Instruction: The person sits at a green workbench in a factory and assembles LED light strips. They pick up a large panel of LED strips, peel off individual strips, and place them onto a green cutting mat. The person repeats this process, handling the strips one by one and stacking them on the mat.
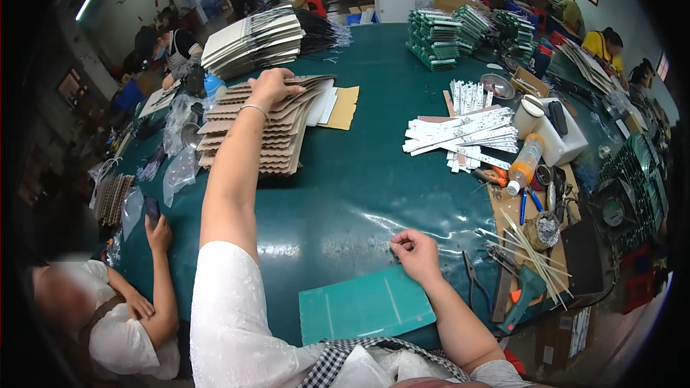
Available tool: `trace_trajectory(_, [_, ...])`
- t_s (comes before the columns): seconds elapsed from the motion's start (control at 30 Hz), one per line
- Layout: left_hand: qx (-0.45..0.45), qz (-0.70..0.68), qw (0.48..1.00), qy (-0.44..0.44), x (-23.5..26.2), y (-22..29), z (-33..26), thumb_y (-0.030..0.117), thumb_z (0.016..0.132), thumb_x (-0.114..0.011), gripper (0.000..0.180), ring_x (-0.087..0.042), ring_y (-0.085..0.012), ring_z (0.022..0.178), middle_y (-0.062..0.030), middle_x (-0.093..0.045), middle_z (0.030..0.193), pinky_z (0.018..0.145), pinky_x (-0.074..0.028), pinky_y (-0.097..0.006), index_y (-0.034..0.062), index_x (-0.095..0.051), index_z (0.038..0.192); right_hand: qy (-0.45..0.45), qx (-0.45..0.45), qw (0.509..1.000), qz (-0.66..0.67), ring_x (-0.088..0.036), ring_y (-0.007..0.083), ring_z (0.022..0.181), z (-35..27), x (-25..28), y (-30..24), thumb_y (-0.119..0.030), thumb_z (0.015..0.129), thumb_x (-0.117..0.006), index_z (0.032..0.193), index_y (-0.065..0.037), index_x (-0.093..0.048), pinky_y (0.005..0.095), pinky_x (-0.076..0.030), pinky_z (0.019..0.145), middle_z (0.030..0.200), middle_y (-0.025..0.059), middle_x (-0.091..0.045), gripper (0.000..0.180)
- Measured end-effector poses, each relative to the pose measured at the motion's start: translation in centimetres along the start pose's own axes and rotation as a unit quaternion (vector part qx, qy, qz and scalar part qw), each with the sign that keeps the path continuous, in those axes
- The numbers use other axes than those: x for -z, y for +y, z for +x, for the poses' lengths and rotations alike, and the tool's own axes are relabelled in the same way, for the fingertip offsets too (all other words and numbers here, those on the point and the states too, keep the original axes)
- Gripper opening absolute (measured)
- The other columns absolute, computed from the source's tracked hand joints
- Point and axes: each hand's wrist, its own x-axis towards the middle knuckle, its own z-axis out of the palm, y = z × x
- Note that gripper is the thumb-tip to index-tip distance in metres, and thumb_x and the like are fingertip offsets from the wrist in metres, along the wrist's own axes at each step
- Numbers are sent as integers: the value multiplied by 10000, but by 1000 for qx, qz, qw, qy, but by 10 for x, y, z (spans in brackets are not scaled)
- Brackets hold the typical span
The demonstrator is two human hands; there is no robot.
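Observation:
My left hand [272, 90] reaches far forward onto the tall stack of brown corrugated cardboard sheets [251, 147]. Its fingers close on the upper sheets near their far edge. White pieces [321, 106] and a yellow-tan sheet [343, 108] stick out at the right of that stack. Nearer to me, my right hand [418, 255] hovers by the top right corner of a green cutting mat [363, 305]. Its fingers are curled together; what they hold, if anything, I cannot make out. Pliers [474, 282] lie to the right of this hand.
A glue gun [528, 294] and pale glue sticks [535, 255] lie at the right. Beyond them are an orange bottle [526, 162] and white strips [463, 129]. Green circuit boards [435, 36] stand stacked at the back. A person [118, 316] at the left holds a phone [152, 210].

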Motion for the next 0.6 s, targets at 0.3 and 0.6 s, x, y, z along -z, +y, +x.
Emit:
trace_trajectory(0.3, [14, 14, 996, 82, 2, 4, -5, 449, 723, -763, 489, -619, -300, 1008, -114, -654, 1065, 840, -495, -408, 94, -699, 1053, -4, 2, 1000, 14, -640, 128, 667, 0, -2, -2, -37, 756, -697, 861, -19, -675, 266, -511, 619, 783, 65, -683, 109])
trace_trajectory(0.6, [175, -125, 962, 166, -9, -5, 17, 303, 601, -892, 702, -650, -270, 927, -157, -568, 1162, 782, -548, -374, 20, -615, 1180, 0, 6, 1000, 7, -648, 132, 672, -1, 0, -11, -40, 758, -696, 853, -14, -674, 268, -515, 625, 777, 71, -682, 101])
